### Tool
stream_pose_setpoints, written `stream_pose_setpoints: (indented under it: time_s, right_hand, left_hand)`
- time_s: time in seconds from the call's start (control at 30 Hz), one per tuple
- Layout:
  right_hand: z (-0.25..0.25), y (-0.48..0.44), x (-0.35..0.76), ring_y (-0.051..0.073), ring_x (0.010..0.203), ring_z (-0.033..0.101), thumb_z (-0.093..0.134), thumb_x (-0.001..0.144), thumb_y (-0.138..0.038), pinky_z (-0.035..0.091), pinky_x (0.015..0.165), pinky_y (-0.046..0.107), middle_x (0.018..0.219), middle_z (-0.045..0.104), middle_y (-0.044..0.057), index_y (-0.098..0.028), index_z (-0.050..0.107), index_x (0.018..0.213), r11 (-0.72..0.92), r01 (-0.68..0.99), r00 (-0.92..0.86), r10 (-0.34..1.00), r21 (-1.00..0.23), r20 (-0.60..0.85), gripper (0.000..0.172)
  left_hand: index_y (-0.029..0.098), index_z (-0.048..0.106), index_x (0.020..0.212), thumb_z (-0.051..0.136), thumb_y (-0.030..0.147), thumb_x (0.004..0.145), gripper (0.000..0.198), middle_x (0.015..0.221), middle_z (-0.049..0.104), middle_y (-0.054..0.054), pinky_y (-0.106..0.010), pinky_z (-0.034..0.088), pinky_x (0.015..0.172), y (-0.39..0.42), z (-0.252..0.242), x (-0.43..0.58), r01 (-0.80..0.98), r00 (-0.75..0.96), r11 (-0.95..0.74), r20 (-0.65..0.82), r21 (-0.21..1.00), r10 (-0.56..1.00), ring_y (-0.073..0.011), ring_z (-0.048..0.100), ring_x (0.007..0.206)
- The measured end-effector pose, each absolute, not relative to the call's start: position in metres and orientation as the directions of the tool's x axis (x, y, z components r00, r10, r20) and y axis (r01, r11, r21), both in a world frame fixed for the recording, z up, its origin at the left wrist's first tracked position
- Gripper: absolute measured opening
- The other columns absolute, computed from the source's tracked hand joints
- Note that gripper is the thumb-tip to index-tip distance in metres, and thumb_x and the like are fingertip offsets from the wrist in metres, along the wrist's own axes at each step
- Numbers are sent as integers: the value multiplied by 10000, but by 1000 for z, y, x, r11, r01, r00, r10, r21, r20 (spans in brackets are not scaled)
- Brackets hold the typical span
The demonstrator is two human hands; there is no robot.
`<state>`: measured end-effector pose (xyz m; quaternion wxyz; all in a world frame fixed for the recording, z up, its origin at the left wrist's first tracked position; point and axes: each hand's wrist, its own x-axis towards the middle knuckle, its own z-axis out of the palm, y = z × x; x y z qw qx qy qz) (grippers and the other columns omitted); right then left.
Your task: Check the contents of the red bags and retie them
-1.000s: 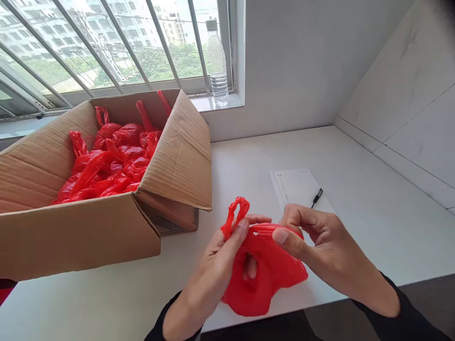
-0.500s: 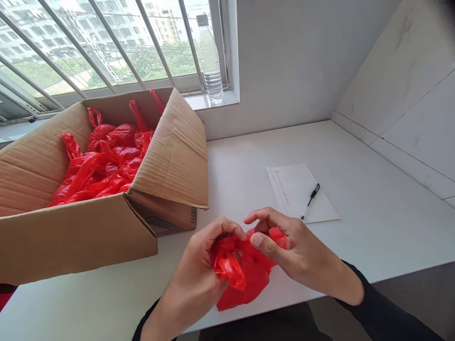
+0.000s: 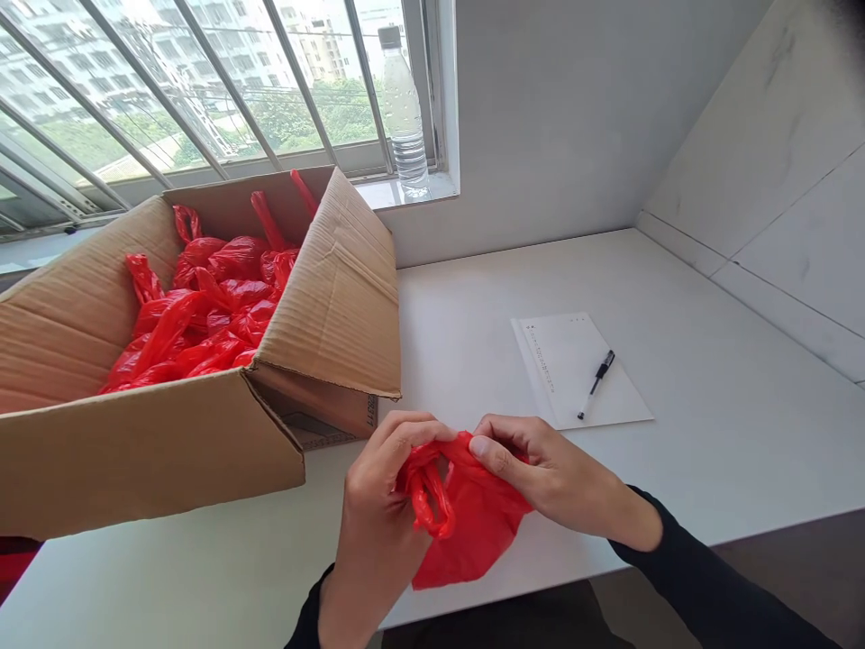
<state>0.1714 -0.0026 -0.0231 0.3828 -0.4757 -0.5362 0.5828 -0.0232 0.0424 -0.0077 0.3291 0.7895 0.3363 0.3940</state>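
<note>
A thin red plastic bag (image 3: 473,532) hangs between my two hands at the front edge of the white table. My left hand (image 3: 388,505) is curled round its bunched upper part, and a twisted loop of the bag sticks out below the fingers. With thumb and fingers pinched together, my right hand (image 3: 533,464) grips the bag's upper edge on the other side. The lower part of the bag spreads loosely down over the table edge. Whether anything is inside it, I cannot tell.
To the left stands an open cardboard box (image 3: 155,451) with several knotted red bags (image 3: 236,261) in it. A notepad (image 3: 574,361) with a black pen (image 3: 596,383) lies on the white table (image 3: 459,342). On the windowsill is a clear water bottle (image 3: 405,126).
My right hand has closed from a loose, parted grasp into a pinch on the bag's edge. The loop by my left hand has opened out, and that hand has turned slightly.
</note>
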Motion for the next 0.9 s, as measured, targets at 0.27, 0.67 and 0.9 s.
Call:
stream_pose_setpoints:
  time_s: [0.27,0.67,0.9]
  right_hand:
    - [-31,0,164,103,601,305,424,1048,-559,264,548,280,662,362,-54,-205,423,703,-118,80,-275,952,-990,-136,494]
    - [-26,8,166,97,683,423,581,997,-537,365,659,256,799,502,-37,-196,603,950,-287,-328,-264,943,-900,-204,345]
    - [-26,7,176,116,765,476,596,999,-510,408,725,264,853,551,-28,-220,604,895,-175,-314,-72,984,-933,-160,308]
  left_hand:
    - [227,685,1014,652,8,856,272,1036,622,-6,-222,519,799,52,-36,-19,334,301,-633,557,698,774,-121,637,950]
    - [282,653,1257,686,97,918,388,1182,646,-22,-244,541,843,45,-28,-25,113,522,-606,472,788,711,-147,640,1057]
    - [292,700,1272,460,332,1069,316,1455,557,-66,-418,435,1120,25,-40,-46,303,527,-713,513,632,678,-248,495,1346]
